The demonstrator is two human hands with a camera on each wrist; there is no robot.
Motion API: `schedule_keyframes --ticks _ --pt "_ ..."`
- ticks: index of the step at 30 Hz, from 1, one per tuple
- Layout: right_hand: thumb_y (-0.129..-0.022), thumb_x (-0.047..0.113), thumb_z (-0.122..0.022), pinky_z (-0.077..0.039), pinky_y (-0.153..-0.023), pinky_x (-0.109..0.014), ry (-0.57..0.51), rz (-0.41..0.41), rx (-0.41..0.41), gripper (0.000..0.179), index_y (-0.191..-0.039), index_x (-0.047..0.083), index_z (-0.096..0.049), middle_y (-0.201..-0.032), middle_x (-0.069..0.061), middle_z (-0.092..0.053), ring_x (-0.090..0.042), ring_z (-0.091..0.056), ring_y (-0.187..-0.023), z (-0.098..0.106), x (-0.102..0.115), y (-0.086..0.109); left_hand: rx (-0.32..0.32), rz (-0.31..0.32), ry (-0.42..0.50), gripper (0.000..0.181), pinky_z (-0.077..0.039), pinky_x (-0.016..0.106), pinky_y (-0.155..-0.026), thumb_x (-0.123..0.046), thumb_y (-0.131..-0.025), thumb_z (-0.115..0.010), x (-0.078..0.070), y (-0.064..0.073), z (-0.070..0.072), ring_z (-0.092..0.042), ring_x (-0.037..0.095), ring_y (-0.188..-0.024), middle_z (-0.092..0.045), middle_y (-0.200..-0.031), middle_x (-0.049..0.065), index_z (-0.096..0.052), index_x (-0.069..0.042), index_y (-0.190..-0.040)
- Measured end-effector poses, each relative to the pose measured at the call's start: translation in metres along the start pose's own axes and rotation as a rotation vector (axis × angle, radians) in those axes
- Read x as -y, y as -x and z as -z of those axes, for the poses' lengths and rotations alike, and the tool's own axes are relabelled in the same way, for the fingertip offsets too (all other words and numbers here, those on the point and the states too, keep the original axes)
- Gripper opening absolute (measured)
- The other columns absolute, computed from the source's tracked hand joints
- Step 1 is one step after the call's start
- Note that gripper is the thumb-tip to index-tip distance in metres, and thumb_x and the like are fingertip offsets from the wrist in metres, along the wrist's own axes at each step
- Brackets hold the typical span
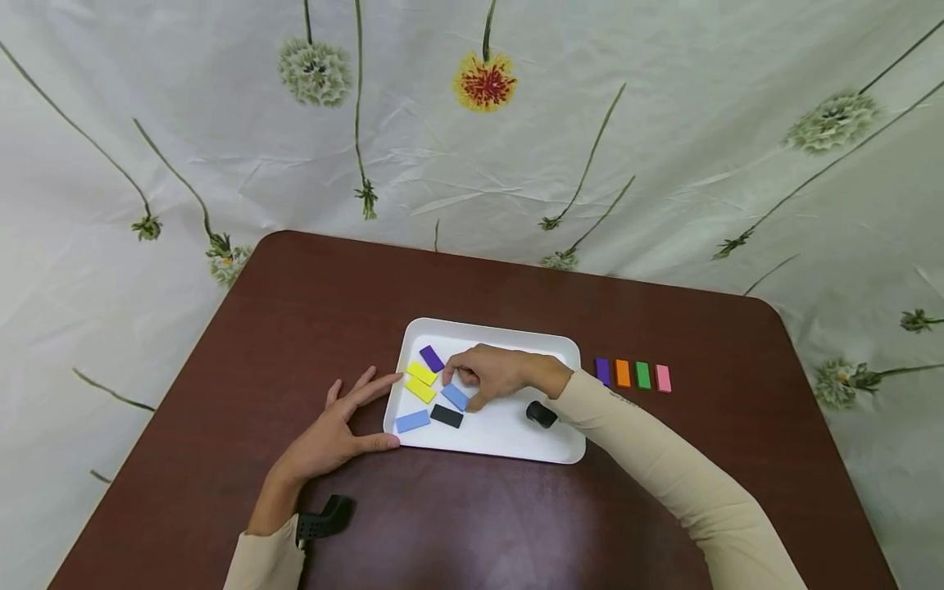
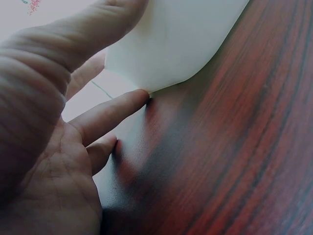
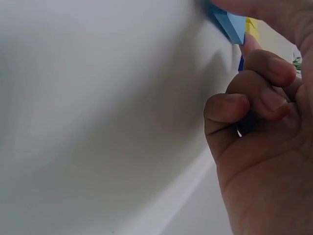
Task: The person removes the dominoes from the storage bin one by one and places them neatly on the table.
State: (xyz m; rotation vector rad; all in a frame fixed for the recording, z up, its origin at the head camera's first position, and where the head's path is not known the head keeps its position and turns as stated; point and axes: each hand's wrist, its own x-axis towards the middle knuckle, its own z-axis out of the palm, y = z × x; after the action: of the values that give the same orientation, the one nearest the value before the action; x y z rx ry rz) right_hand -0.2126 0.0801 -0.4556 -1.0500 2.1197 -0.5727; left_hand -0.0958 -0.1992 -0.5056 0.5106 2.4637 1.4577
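Observation:
Over the white tray [image 1: 501, 434], my right hand [image 1: 500, 374] pinches a light blue block [image 1: 455, 397] between thumb and index finger, its other fingers curled in. The right wrist view shows that blue block [image 3: 231, 25] at the top, partly covered by the thumb. Close around it in the tray lie two yellow blocks [image 1: 420, 389], a purple block [image 1: 431, 358], a black block [image 1: 447, 416] and a second light blue block [image 1: 412, 421]. My left hand [image 1: 332, 434] is spread out, fingertips and thumb touching the tray's left end.
Right of the tray stands a row of blocks: purple [image 1: 602, 371], orange [image 1: 623, 374], green [image 1: 643, 375] and pink [image 1: 664, 378]. All rest on a dark brown table [image 1: 354, 295]. Behind it hangs a flowered white cloth [image 1: 413, 147]. Black wrist cameras show at the left wrist [image 1: 324, 518] and right wrist [image 1: 542, 414].

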Motion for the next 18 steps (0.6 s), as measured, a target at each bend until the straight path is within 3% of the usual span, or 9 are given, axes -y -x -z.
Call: schedule_keyframes --ticks 18 --pt "-0.083 0.014 -0.082 -0.034 -0.068 -0.022 -0.043 0.056 -0.13 0.042 -0.119 0.011 -0.062 -0.071 0.007 -0.034 -0.006 -0.034 -0.067 0.024 -0.007 0.028 -0.005 0.008 0.007 0.082 0.014 0.066 -0.115 -0.033 -0.079 -0.085 -0.002 0.0 0.001 -0.008 0.038 -0.156 -0.04 -0.159 0.005 -0.045 -0.029 -0.151"
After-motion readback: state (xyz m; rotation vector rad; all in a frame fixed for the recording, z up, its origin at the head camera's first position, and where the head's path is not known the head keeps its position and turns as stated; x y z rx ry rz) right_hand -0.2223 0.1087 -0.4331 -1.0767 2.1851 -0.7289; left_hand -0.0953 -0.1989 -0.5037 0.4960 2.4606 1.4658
